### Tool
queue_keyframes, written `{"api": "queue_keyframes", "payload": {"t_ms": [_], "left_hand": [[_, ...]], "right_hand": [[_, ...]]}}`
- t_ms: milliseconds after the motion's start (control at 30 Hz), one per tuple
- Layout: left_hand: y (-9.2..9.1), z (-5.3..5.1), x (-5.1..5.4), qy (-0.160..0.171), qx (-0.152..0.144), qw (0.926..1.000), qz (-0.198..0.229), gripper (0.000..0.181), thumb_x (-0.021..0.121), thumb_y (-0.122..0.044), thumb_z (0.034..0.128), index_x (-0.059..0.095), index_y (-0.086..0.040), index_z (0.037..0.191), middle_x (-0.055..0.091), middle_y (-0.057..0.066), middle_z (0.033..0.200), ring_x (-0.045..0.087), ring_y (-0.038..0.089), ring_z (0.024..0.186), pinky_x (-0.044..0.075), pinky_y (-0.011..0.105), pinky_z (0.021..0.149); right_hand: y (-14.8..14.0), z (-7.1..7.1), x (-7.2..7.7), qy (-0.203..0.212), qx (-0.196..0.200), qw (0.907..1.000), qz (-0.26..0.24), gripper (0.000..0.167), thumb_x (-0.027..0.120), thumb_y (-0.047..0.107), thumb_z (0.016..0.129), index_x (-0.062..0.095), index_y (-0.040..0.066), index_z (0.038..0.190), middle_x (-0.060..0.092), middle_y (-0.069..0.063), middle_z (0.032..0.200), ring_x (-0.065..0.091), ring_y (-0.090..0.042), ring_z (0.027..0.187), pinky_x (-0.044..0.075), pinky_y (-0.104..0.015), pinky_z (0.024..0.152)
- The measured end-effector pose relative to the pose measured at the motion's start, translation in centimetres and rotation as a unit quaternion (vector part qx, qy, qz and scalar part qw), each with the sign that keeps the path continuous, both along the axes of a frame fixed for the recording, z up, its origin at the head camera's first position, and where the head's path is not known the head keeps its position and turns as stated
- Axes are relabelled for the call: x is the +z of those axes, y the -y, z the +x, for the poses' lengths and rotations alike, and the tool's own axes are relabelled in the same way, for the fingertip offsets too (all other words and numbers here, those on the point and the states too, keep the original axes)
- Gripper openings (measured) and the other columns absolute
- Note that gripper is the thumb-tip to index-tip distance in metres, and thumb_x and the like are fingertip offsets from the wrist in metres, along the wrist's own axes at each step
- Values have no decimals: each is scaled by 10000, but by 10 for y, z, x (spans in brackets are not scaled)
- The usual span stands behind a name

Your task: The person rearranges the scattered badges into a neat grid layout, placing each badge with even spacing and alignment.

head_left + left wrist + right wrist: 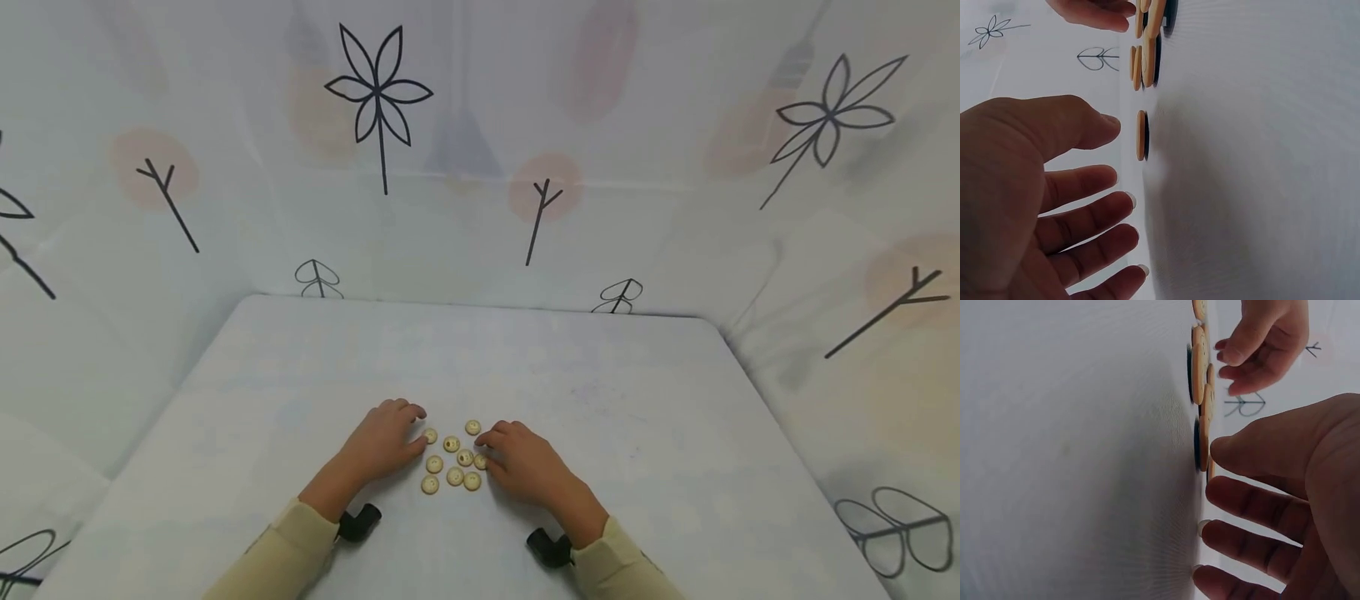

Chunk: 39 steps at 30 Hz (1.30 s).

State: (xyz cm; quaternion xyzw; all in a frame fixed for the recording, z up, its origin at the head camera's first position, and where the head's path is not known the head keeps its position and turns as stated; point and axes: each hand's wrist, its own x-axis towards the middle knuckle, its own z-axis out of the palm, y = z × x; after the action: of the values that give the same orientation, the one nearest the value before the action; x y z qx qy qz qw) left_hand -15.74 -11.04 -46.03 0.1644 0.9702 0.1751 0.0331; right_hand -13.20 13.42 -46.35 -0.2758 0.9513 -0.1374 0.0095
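Several pale wooden discs, button-like with small dark marks, lie flat in a loose cluster on the white table, among them one disc [451, 444] near the middle. My left hand [384, 437] is at the cluster's left side, its fingers spread and relaxed. Its thumb is close to a single disc [1141, 135] in the left wrist view. On the right side, my right hand [527, 463] has its fingers loosely bent. The thumb tip is at or very near the edge of a disc [1205, 428]; contact cannot be told. Neither hand holds anything.
The white table [480, 358] stretches out behind and beside the discs. Behind it hangs a pale curtain [465, 233] with plant drawings. A black wrist camera [360, 523] sits under the left sleeve, another black camera [549, 548] under the right.
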Motion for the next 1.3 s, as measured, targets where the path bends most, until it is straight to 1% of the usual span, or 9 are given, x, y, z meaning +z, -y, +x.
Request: {"api": "queue_keyframes", "payload": {"t_ms": [167, 333, 433, 567, 667, 767, 967, 1100, 1300], "left_hand": [[-3, -1, 3, 196, -120, 9997, 102, 322, 673, -288, 872, 649, -117, 1143, 634, 19, 1048, 582, 197, 1028, 478, 412, 955], [-8, -3, 5, 318, -186, 9992, 134, 280, 683, -276, 860, 661, -110, 1084, 623, 8, 986, 567, 177, 955, 485, 402, 916], [-10, -4, 6, 338, -202, 9991, 129, 246, 687, -272, 854, 666, -110, 1037, 620, 3, 962, 566, 175, 935, 488, 403, 911], [-12, -7, 4, 377, -214, 9990, 79, 212, 699, -272, 848, 666, -117, 988, 612, -4, 930, 564, 170, 907, 489, 406, 902], [-12, -9, 0, 395, -205, 9990, 32, 194, 707, -268, 843, 665, -123, 965, 600, -13, 904, 550, 158, 872, 489, 400, 880], [-12, -9, 0, 431, -175, 9989, 38, 184, 711, -264, 840, 662, -126, 952, 588, -20, 886, 532, 148, 841, 487, 394, 858], [-11, -12, 0, 595, -65, 9980, 185, 184, 710, -261, 843, 658, -128, 958, 580, -21, 879, 514, 146, 823, 487, 392, 845], [-10, -14, -2, 607, -88, 9977, 281, 168, 707, -252, 840, 661, -132, 948, 586, -26, 880, 525, 137, 821, 494, 388, 840], [-10, -16, -6, 740, -54, 9955, 588, 151, 719, -226, 828, 638, -130, 913, 569, -27, 867, 507, 130, 802, 483, 359, 790]], "right_hand": [[0, 0, 1, 46, 81, 10000, -3, 224, 634, 207, 910, 683, 168, 1125, 650, 18, 1101, 601, -163, 1019, 522, -369, 892], [0, -1, 1, 156, 77, 9998, 45, 234, 643, 220, 893, 691, 169, 1116, 651, 19, 1107, 595, -161, 1017, 518, -364, 893], [-1, -2, 0, 204, 62, 9998, 52, 239, 669, 238, 873, 699, 178, 1102, 646, 31, 1089, 582, -145, 983, 518, -348, 871], [0, -4, -1, 246, 49, 9997, 25, 234, 700, 263, 855, 711, 183, 1075, 638, 44, 1046, 565, -124, 935, 517, -330, 831], [1, -4, -2, 283, 68, 9996, 3, 227, 711, 267, 853, 716, 177, 1062, 634, 40, 1030, 566, -124, 929, 516, -330, 822], [1, -4, -3, 289, 94, 9995, -31, 218, 715, 259, 856, 718, 174, 1057, 632, 38, 1028, 576, -132, 954, 518, -337, 834], [1, -6, -3, 319, 125, 9992, -192, 207, 716, 245, 857, 720, 169, 1050, 645, 34, 1035, 594, -146, 984, 518, -344, 853], [0, -8, -4, 554, 75, 9976, -411, 200, 721, 225, 851, 720, 162, 1040, 638, 41, 1008, 587, -126, 931, 510, -337, 826], [-2, -11, -6, 1060, -235, 9908, -812, 197, 727, 228, 843, 727, 178, 1034, 618, 79, 967, 529, -68, 840, 479, -308, 760]]}}
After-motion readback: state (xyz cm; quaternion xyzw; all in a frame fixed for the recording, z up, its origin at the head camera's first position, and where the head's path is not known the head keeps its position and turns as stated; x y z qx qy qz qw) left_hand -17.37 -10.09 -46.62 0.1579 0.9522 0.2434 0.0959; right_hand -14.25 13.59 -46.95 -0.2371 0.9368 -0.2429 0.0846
